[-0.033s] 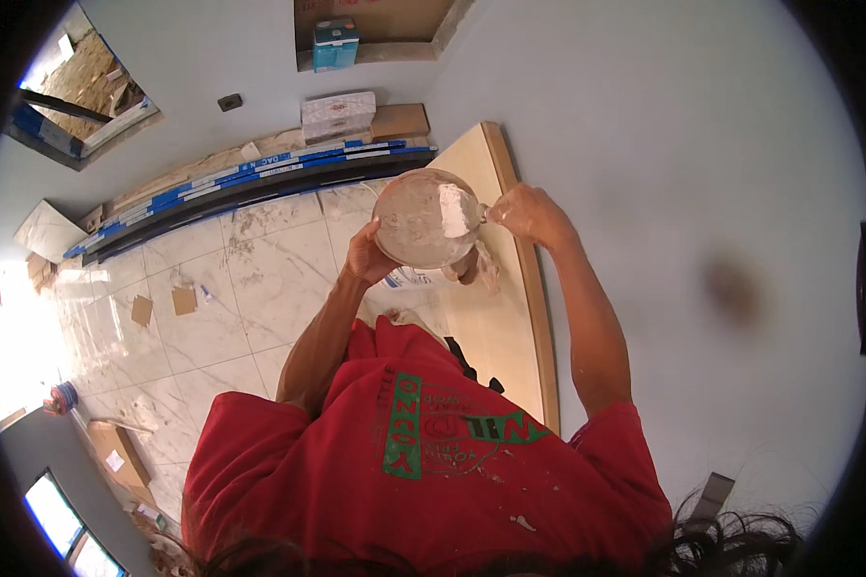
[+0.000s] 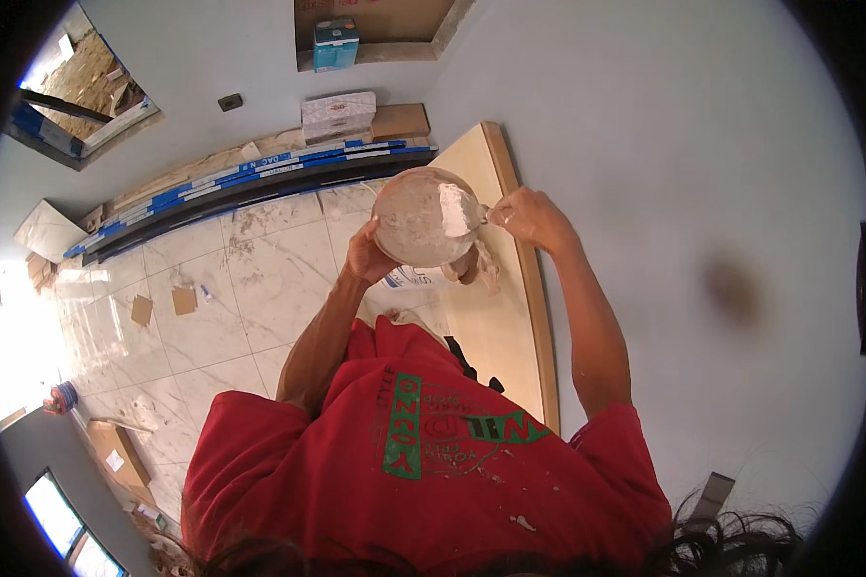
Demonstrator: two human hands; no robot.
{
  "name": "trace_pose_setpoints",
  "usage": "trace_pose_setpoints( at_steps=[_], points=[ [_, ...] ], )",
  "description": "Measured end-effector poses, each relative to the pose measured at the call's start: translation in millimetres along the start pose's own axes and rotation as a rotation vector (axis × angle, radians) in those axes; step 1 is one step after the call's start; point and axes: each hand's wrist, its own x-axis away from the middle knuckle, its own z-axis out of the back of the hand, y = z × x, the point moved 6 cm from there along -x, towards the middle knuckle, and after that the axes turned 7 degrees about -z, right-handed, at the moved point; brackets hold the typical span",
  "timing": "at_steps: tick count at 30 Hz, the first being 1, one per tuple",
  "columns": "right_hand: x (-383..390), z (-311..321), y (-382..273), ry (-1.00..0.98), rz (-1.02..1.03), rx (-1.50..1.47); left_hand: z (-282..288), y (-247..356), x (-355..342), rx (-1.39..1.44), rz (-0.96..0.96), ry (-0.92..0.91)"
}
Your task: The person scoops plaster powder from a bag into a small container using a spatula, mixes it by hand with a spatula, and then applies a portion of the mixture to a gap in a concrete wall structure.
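Observation:
My left hand grips the lower left rim of a round, shallow bowl whose inside is smeared with grey-brown paste. Closed around a handle, my right hand holds a putty knife at the bowl's right side. White putty is heaped over its blade, above the bowl, hiding most of the metal. Whether the blade touches the bowl cannot be made out. Partly hidden beneath the bowl is a white container with blue print, and a limp, pale strip hangs beside it.
A pale wooden panel stands along the grey wall at my right. Long dark strips with blue wrapping lie by the far wall, near a white box. Cardboard pieces lie on the marble-look tiled floor.

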Motion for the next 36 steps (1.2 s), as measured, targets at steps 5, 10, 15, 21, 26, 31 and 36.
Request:
trace_pose_setpoints(
  at_steps=[5,10,15,21,26,31,36],
  points=[
    [21,-16,32,0.129,-0.01,-0.473,-5,5,-1,0.034,-0.017,-0.011],
    [24,-46,57,0.147,-0.045,-0.706,-12,16,-4,0.013,-0.007,-0.047],
    [34,-64,61,0.224,-0.046,-0.767,-20,16,-8,0.042,0.011,-0.049],
    [45,-77,51,0.379,0.078,-0.761,-31,12,-9,0.032,0.03,-0.092],
    [47,-84,53,0.406,0.105,-0.736,-31,11,-11,-0.01,0.015,-0.066],
    [55,-88,55,0.424,0.183,-0.881,-37,6,-12,0.025,0.017,-0.097],
    [50,-98,62,0.423,0.167,-0.917,-43,2,-15,0.017,0.031,-0.126]
  ],
)
